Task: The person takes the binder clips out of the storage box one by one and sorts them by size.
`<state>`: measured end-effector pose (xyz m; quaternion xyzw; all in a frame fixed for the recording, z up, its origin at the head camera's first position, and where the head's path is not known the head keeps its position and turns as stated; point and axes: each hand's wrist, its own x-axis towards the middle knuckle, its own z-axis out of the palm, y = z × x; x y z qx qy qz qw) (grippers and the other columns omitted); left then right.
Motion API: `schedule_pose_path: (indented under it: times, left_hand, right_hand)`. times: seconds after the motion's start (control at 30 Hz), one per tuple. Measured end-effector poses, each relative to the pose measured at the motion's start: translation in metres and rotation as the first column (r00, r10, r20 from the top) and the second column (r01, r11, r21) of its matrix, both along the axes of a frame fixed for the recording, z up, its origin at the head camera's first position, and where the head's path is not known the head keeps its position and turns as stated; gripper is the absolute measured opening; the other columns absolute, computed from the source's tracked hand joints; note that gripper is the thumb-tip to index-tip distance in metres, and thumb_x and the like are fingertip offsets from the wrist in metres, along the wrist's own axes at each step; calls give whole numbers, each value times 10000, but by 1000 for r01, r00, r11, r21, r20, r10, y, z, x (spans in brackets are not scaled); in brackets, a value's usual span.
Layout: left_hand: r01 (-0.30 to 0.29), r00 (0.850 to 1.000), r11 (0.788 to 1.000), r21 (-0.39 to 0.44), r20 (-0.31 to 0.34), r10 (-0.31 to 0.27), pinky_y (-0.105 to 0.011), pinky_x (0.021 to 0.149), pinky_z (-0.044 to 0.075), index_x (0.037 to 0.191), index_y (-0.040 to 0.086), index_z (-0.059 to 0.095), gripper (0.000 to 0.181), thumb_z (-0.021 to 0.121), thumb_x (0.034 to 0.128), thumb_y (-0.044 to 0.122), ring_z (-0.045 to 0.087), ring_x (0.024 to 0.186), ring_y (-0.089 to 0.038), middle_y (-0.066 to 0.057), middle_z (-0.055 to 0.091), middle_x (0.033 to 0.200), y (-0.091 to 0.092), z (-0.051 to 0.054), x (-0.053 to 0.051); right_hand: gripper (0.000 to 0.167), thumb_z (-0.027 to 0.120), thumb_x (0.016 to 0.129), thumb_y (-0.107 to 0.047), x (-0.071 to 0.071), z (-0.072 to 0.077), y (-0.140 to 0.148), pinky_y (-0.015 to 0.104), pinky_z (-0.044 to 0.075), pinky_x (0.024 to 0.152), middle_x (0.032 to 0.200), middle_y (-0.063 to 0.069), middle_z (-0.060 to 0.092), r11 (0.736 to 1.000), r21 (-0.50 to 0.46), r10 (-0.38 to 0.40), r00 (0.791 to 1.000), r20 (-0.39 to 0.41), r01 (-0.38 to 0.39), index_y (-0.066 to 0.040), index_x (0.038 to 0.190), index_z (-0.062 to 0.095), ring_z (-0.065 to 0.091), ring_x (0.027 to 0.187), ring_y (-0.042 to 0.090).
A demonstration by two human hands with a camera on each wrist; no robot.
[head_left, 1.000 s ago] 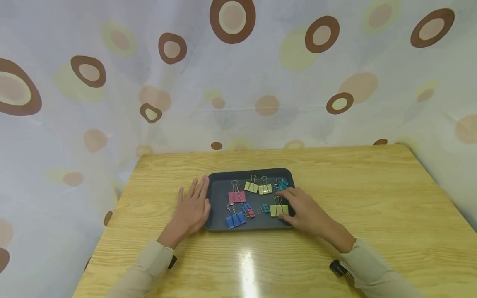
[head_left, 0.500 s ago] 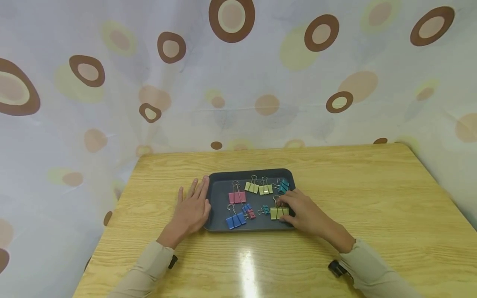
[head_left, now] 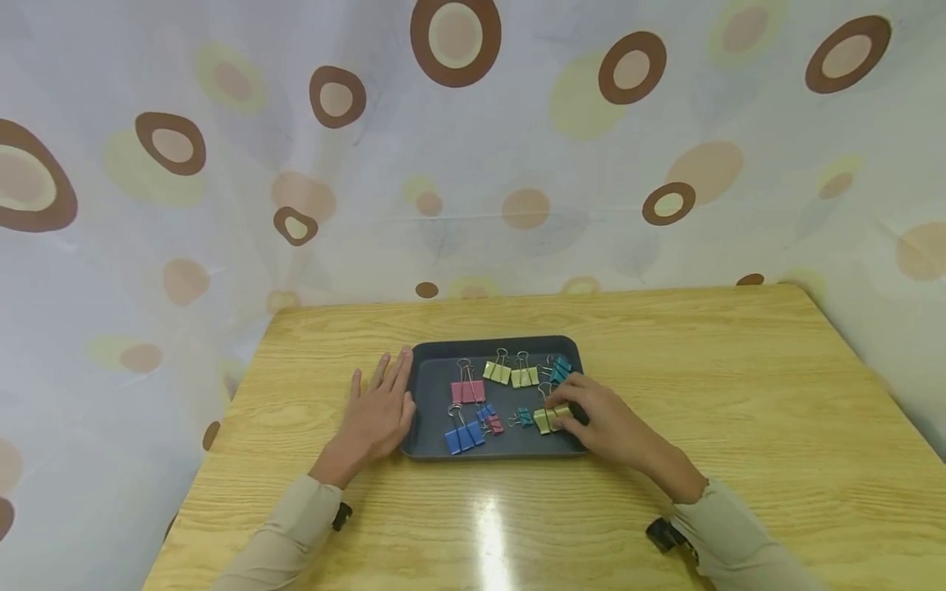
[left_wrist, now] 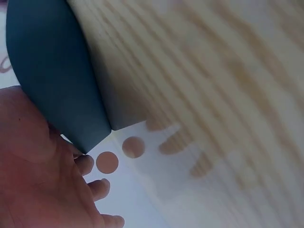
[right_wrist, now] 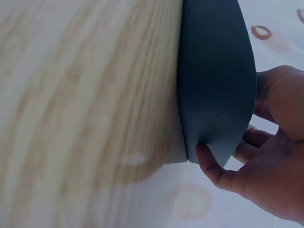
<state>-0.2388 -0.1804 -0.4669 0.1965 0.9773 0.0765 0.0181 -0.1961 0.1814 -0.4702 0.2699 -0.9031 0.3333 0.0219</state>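
A dark grey tray (head_left: 432, 382) holding binder clips lies on the table. My left hand (head_left: 373, 419) rests beside its left side, fingers straight and touching the rim; the left wrist view has that hand (left_wrist: 42, 175) against the tray's outer wall (left_wrist: 57, 71). Reaching over the right side, my right hand (head_left: 609, 420) pinches a large yellow-green binder clip (head_left: 544, 422) between thumb and fingers; the clip is slightly tilted. In the right wrist view the tray wall (right_wrist: 216, 71) hides the clip, and one finger of the hand (right_wrist: 275, 175) lies outside the wall.
Also in the tray are a pink clip (head_left: 467, 392), a blue clip (head_left: 464, 437), two pale yellow clips (head_left: 497, 373), a teal clip (head_left: 560, 368), and small teal (head_left: 525, 417), blue and pink ones. Wooden table (head_left: 702, 353) surrounds the tray; a patterned curtain (head_left: 473, 148) hangs behind.
My right thumb and fingers have closed onto the large yellow-green clip, which has tilted a little from its flat position. The left hand has stayed in place.
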Motion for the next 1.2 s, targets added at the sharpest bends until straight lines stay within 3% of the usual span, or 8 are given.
schedule_pose_path:
  times: [0.27, 0.53, 0.77, 0.97, 1.2]
  left_hand:
    - [-14, 999, 1000, -16, 38, 14, -695, 1179, 136, 1657, 79, 71, 644, 325, 1096, 265, 131, 1565, -344, -51, 98, 1717, 0, 1, 1]
    - [-17, 1000, 1000, -22, 0, 17, -665, 1191, 156, 1644, 17, 127, 650, 349, 1085, 264, 154, 1562, -344, -108, 121, 1713, 9, 2, -4]
    - [-35, 999, 998, -51, -5, 35, -657, 1195, 154, 1640, 2, 109, 661, 367, 1082, 248, 147, 1562, -351, -118, 89, 1712, 7, 2, -3]
    - [-22, 1000, 999, -44, -14, 21, -659, 1194, 153, 1639, -1, 98, 666, 368, 1080, 240, 142, 1561, -357, -121, 80, 1714, 7, 0, -4]
    - [-25, 1000, 999, -45, -15, 24, -658, 1193, 159, 1639, -2, 94, 677, 385, 1076, 234, 147, 1560, -363, -124, 84, 1713, 5, -1, -1]
  right_hand:
    - [151, 758, 917, -26, -5, -1, 5, 356, 561, 773, 1053, -20, 644, 993, -111, -38, 999, -33, 35, -111, 1043, 758, 647, 949, 152]
    - [158, 783, 888, -9, -7, 10, 15, 434, 591, 809, 1024, 3, 676, 968, -229, -109, 993, -37, 98, -110, 1010, 779, 605, 877, 169]
    - [160, 770, 905, -17, -16, 19, 27, 480, 582, 877, 1054, 31, 689, 952, -286, -121, 992, -18, 111, -96, 1044, 771, 692, 1011, 282]
    - [159, 758, 919, -26, -20, 24, 38, 403, 597, 842, 1090, 62, 693, 939, -297, -175, 984, 13, 171, -77, 1070, 757, 674, 960, 239]
    - [189, 736, 941, -35, -24, 29, 56, 191, 568, 796, 1131, 137, 695, 912, -335, -229, 972, 60, 235, -16, 1129, 742, 677, 993, 279]
